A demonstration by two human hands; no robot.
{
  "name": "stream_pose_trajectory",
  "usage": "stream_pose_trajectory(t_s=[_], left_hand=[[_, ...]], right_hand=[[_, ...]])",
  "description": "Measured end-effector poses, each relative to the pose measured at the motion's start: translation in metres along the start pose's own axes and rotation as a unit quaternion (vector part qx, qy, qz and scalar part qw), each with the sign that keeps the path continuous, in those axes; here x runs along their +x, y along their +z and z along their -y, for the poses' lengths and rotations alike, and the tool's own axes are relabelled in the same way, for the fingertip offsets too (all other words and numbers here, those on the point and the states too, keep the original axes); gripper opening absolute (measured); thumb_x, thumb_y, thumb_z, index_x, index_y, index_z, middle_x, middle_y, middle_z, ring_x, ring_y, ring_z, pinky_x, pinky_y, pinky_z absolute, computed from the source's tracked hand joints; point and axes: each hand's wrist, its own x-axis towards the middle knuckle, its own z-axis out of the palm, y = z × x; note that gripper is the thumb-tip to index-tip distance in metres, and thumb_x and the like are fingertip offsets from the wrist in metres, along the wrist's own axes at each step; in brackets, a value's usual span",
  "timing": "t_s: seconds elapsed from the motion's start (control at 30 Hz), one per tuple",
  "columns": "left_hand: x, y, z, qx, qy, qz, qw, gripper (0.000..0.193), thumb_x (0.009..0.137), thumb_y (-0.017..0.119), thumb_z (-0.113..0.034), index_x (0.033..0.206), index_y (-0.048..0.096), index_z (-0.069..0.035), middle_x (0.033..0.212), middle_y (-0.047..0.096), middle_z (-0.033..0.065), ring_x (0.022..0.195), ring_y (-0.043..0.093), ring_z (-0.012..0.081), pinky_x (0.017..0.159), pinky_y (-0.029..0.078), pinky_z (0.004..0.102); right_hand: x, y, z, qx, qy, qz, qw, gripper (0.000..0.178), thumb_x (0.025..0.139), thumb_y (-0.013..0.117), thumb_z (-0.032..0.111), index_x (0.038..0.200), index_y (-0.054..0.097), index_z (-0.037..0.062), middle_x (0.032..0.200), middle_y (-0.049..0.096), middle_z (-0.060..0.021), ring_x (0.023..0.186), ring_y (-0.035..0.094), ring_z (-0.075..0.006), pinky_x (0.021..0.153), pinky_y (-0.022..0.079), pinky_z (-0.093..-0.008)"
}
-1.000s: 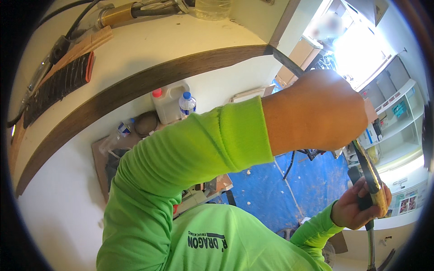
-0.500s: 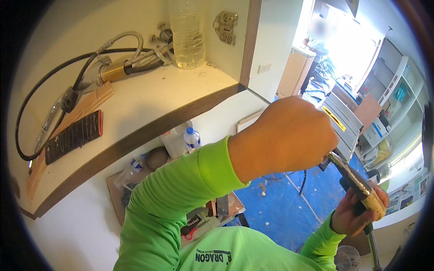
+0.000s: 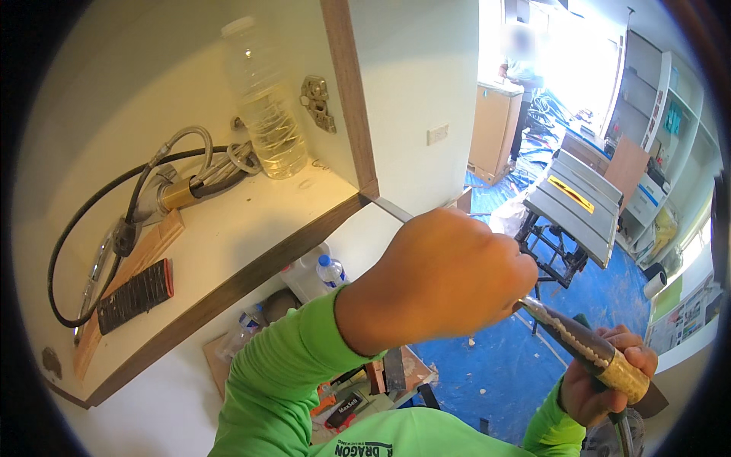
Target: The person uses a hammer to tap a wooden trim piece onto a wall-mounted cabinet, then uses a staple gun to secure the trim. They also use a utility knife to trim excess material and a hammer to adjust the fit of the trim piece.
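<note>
Your left hand (image 3: pixel 445 276) clenched in fist, seemingly around dark strip (image 3: pixel 569 330) that appears to reach cabinet edge (image 3: pixel 304 238); right hand (image 3: pixel 596 385) curls round its tan end. Twisting too hard could crack it.

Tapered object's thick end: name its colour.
Thick end at the right hand: golden yellow, head view.

black lettering, upside down, on green shirt (image 3: pixel 403 436), 6 o'clock. white lettering on small black box (image 3: pixel 344 411), just above shirt. label on blue-capped bottle (image 3: pixel 330 271), 7 o'clock near centre, too small to read; likewise wall papers (image 3: pixel 689 320), toward 4 o'clock.
</note>
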Motion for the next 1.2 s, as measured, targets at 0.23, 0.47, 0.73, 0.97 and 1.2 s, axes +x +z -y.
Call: stream_pose_trajectory(t_s=[0.23, 0.47, 0.73, 0.97, 1.2], left_hand=[[0.001, 0.001, 0.002, -0.01, 0.015, -0.025, 1.0, 0.017, 0.07, 0.079, -0.02, 0.08, 0.065, -0.017, 0.065, 0.056, 0.0001, 0.059, 0.061, 0.0234, 0.054, 0.045, 0.0377], [0.003, 0.001, 0.002, -0.041, 0.021, -0.02, 0.999, 0.015, 0.074, 0.079, -0.019, 0.077, 0.064, -0.017, 0.063, 0.055, -0.0012, 0.057, 0.059, 0.0217, 0.052, 0.043, 0.036], [0.001, 0.0, 0.001, -0.021, 0.014, -0.022, 0.999, 0.014, 0.076, 0.078, -0.019, 0.074, 0.064, -0.017, 0.063, 0.055, -0.001, 0.056, 0.059, 0.0217, 0.052, 0.043, 0.0356], [0.0, -0.003, 0.0, -0.008, 0.024, -0.02, 0.999, 0.013, 0.072, 0.076, -0.017, 0.078, 0.065, -0.018, 0.063, 0.053, -0.001, 0.058, 0.059, 0.0211, 0.053, 0.044, 0.036], [0.004, -0.002, -0.004, 0.015, -0.007, -0.011, 1.0, 0.009, 0.072, 0.073, -0.021, 0.076, 0.066, -0.017, 0.066, 0.061, 0.0031, 0.065, 0.066, 0.0268, 0.056, 0.049, 0.0404]], right_hand=[[-0.002, 0.015, -0.006, -0.066, -0.014, -0.072, 0.995, 0.069, 0.079, 0.079, 0.062, 0.114, 0.054, 0.0086, 0.087, 0.056, -0.0065, 0.077, 0.053, -0.0146, 0.069, 0.045, -0.03], [-0.002, 0.013, -0.008, -0.068, -0.035, -0.041, 0.996, 0.065, 0.08, 0.08, 0.059, 0.114, 0.055, 0.0098, 0.08, 0.055, -0.0042, 0.068, 0.052, -0.0133, 0.06, 0.042, -0.0282], [0.0, 0.001, -0.011, -0.062, -0.035, 0.025, 0.997, 0.066, 0.08, 0.08, 0.06, 0.115, 0.056, 0.0093, 0.079, 0.056, -0.0058, 0.067, 0.054, -0.0154, 0.056, 0.044, -0.0282], [-0.006, -0.004, -0.016, -0.055, -0.033, -0.003, 0.998, 0.083, 0.08, 0.072, 0.07, 0.126, 0.054, 0.0043, 0.079, 0.056, -0.0067, 0.066, 0.053, -0.0147, 0.056, 0.042, -0.029], [-0.005, -0.027, -0.002, -0.118, -0.02, -0.135, 0.984, 0.107, 0.092, 0.055, 0.07, 0.157, 0.017, -0.0063, 0.079, 0.049, -0.0031, 0.071, 0.05, -0.0135, 0.068, 0.045, -0.0291]])
